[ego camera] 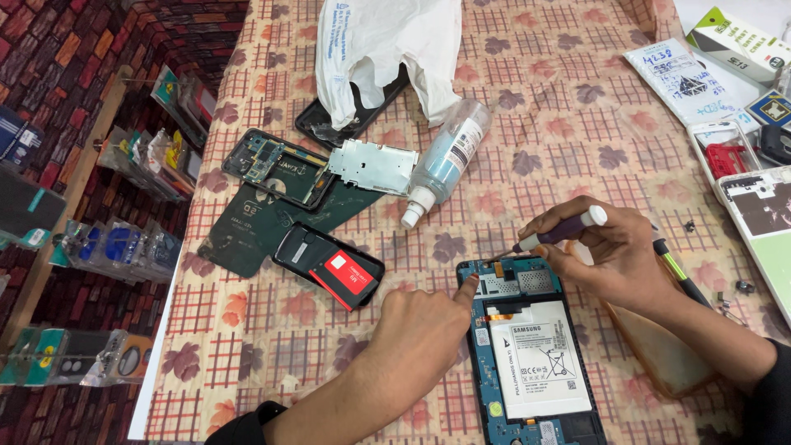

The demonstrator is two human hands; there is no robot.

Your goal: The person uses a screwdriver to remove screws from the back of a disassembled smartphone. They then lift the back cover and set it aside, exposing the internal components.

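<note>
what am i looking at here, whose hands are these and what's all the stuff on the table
This is one picture from a camera worn on a person's head, looking down at their own two bare hands. The right hand holds a small screwdriver, its tip at the top of an opened tablet with the white battery showing. The left hand steadies the tablet's edge with one finger. On the patterned tablecloth also lie a spray bottle, a white plastic bag, a metal plate and an opened phone.
</note>
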